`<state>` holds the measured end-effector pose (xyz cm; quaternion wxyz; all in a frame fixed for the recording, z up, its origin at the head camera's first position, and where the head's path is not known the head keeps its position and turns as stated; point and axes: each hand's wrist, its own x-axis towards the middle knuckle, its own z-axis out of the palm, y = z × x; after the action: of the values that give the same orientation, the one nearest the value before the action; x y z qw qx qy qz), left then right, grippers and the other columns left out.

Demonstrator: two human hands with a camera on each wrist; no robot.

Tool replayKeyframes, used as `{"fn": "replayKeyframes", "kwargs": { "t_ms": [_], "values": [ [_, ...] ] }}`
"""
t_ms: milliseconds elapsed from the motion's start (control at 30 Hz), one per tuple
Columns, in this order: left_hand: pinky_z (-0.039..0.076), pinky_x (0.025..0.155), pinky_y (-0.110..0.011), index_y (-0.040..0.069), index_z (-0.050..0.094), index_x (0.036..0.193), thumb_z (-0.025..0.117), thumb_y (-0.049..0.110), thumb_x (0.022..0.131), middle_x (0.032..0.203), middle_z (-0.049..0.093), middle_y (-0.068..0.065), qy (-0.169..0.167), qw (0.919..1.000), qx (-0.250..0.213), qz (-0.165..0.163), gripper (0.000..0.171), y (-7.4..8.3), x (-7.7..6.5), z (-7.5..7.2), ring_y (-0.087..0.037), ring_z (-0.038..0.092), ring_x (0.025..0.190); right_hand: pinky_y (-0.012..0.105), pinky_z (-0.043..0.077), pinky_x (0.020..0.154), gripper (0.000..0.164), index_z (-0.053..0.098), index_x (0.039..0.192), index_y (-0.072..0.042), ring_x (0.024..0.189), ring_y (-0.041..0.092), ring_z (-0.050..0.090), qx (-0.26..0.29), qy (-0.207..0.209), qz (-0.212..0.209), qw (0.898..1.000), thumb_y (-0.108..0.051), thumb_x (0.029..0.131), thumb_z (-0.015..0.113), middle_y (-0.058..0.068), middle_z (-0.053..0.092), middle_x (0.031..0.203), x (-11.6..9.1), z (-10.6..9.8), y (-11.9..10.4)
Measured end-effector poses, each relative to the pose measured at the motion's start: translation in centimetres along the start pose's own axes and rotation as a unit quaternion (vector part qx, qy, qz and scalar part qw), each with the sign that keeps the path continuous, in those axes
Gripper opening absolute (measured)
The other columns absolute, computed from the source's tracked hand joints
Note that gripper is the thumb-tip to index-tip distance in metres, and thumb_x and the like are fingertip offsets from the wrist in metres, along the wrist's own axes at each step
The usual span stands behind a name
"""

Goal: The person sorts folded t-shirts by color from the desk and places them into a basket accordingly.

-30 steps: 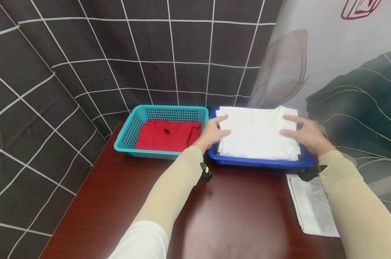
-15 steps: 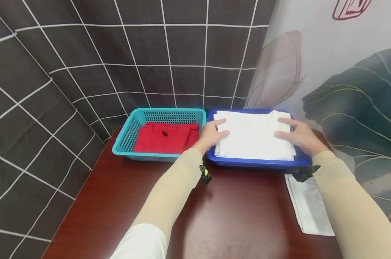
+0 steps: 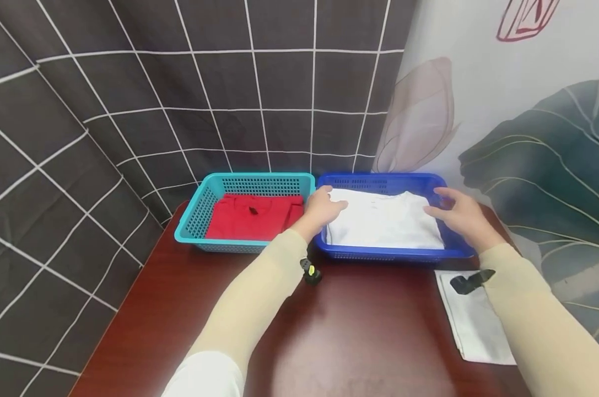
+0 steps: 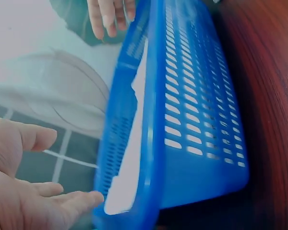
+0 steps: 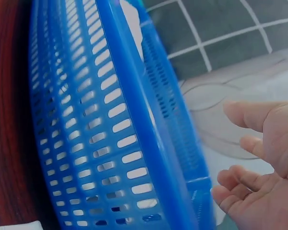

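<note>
A folded white shirt (image 3: 383, 220) lies inside the blue basket (image 3: 393, 255), below its rim. My left hand (image 3: 323, 207) is at the basket's left side with fingers extended, its thumb over the shirt's left edge. At the right side, my right hand (image 3: 460, 214) hovers over the rim, fingers apart and free of the shirt. In the left wrist view, the left hand (image 4: 33, 179) is beside the basket's rim, holding nothing. The right wrist view shows the right hand (image 5: 264, 158) likewise with nothing in it.
To the left, a teal basket (image 3: 230, 242) holds a folded red shirt (image 3: 252, 218). A folded white cloth (image 3: 473, 320) lies on the brown table (image 3: 359, 331) at right, partly under the right forearm. A dark grid-patterned curtain (image 3: 230, 82) hangs behind.
The white shirt has gone down into the blue basket, baring its back wall. Both hands have loosened from it, and the right hand has drawn clear of its edge.
</note>
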<state>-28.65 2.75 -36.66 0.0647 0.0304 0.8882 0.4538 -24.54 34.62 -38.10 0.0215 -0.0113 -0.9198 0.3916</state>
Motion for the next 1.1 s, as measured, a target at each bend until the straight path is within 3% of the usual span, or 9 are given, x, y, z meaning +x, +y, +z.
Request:
{"fn": "replayKeyframes", "kwargs": {
  "t_ms": [200,400,500,600,700,867,933,1033,1100],
  "values": [
    [0.045,0.099,-0.039,0.012,0.046,0.143,0.065,0.039,0.089,0.139,0.053,-0.007,-0.011,0.9886,0.094,0.118,0.063,0.4,-2.9,-0.9,-0.023,0.051,0.125,0.061,0.039,0.094,0.079,0.035,0.147,-0.003,0.123,0.051,0.043,-0.005,0.039,-0.027,0.999,-0.044,0.087,0.068,0.031,0.042,0.140,-3.1,-1.2,-0.1],
    [0.039,0.105,-0.036,0.014,0.051,0.140,0.066,0.038,0.089,0.138,0.054,-0.002,-0.034,0.9708,0.122,0.204,0.058,0.1,-6.6,-0.4,-0.018,0.046,0.130,0.005,0.042,0.081,0.075,0.037,0.147,-0.007,0.121,0.049,0.047,-0.017,0.075,-0.030,0.997,-0.040,0.088,0.068,0.028,0.047,0.137,-6.9,-2.6,0.8],
    [0.036,0.106,-0.030,0.013,0.052,0.138,0.065,0.038,0.090,0.137,0.055,0.000,-0.051,0.9596,0.123,0.247,0.056,0.1,-8.1,0.6,-0.015,0.046,0.130,-0.004,0.034,0.070,0.077,0.032,0.150,-0.008,0.123,0.050,0.043,-0.027,0.088,-0.013,0.996,-0.041,0.089,0.066,0.029,0.043,0.140,-8.5,-3.4,1.6],
    [0.033,0.107,-0.024,0.013,0.052,0.138,0.064,0.040,0.091,0.138,0.054,0.002,-0.077,0.9439,0.137,0.291,0.056,0.6,-9.5,2.0,-0.011,0.044,0.131,-0.003,0.034,0.065,0.077,0.030,0.151,-0.008,0.125,0.051,0.040,-0.040,0.107,0.008,0.993,-0.040,0.090,0.066,0.030,0.038,0.144,-10.0,-4.3,3.0],
    [0.030,0.107,-0.019,0.014,0.051,0.139,0.062,0.042,0.092,0.138,0.053,0.004,-0.102,0.9258,0.162,0.326,0.056,1.3,-10.7,3.7,-0.007,0.043,0.130,0.002,0.036,0.085,0.077,0.028,0.151,-0.008,0.134,0.043,0.034,-0.058,0.125,0.030,0.990,-0.040,0.091,0.064,0.029,0.033,0.147,-11.3,-4.9,4.8],
    [0.026,0.106,-0.013,0.018,0.050,0.140,0.058,0.048,0.092,0.139,0.051,0.008,-0.125,0.8957,0.224,0.363,0.057,2.3,-12.0,6.5,-0.002,0.041,0.130,0.013,0.017,0.109,0.075,0.025,0.151,-0.002,0.144,0.019,0.020,-0.051,0.134,0.037,0.989,-0.034,0.094,0.062,0.027,0.024,0.152,-12.9,-5.3,8.1],
    [0.026,0.106,-0.013,0.021,0.049,0.141,0.057,0.050,0.092,0.140,0.049,0.010,-0.139,0.8867,0.246,0.366,0.058,2.7,-12.3,7.6,-0.001,0.040,0.130,0.010,0.013,0.108,0.074,0.024,0.150,0.002,0.145,0.020,0.016,-0.044,0.137,0.034,0.989,-0.030,0.094,0.062,0.027,0.021,0.153,-13.2,-5.4,9.2],
    [0.026,0.106,-0.014,0.025,0.047,0.143,0.055,0.054,0.092,0.142,0.046,0.011,-0.159,0.8744,0.277,0.366,0.059,3.2,-12.7,9.2,0.000,0.037,0.132,0.030,0.009,0.116,0.073,0.022,0.148,0.008,0.144,0.037,0.011,-0.053,0.131,0.022,0.990,-0.026,0.096,0.060,0.032,0.017,0.152,-13.7,-5.6,10.7],
    [0.026,0.106,-0.014,0.028,0.045,0.144,0.053,0.057,0.092,0.143,0.043,0.013,-0.174,0.8679,0.294,0.360,0.060,3.5,-12.9,10.4,0.001,0.035,0.133,0.046,0.021,0.114,0.072,0.022,0.145,0.013,0.136,0.046,0.027,-0.073,0.127,0.007,0.989,-0.023,0.096,0.061,0.039,0.016,0.148,-14.1,-5.9,11.9]
  ]
}}
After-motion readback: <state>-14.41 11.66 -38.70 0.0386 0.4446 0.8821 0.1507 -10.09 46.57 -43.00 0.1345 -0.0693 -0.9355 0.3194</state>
